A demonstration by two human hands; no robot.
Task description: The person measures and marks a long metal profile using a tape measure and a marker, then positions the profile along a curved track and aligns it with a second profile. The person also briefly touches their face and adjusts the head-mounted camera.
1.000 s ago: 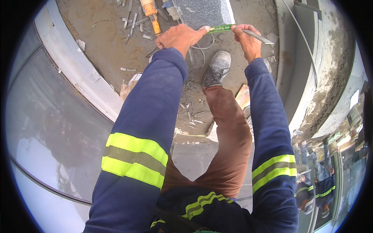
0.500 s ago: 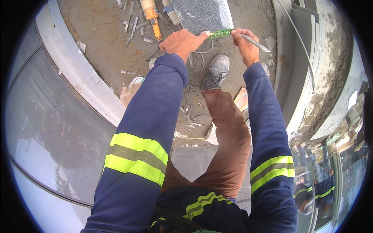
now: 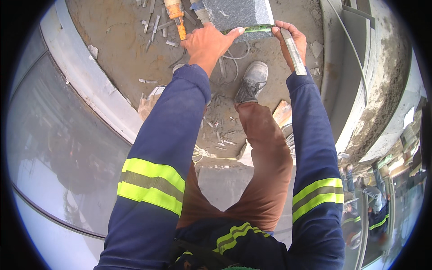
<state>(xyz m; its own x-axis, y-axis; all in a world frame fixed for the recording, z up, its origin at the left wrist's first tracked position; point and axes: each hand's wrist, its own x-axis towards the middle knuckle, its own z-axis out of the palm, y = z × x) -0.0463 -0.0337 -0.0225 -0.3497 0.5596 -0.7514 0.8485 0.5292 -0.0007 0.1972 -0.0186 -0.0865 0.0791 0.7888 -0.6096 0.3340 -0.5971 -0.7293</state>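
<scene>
Dirty ground (image 3: 117, 67) is strewn with offcuts (image 3: 156, 27). By the near edge of a grey slab (image 3: 238, 12), a green band (image 3: 259, 28) is pinched by the left hand (image 3: 208, 43) and right hand (image 3: 291, 38); with a flat strip (image 3: 293, 52) also gripped by the right, the band could be skewed.

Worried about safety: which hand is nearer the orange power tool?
Left: the left hand is beside the lower end of the orange power tool; the right hand is farther to its right.

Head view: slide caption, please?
Left hand and right hand hold a green strip at the near end of a grey slab.
</scene>
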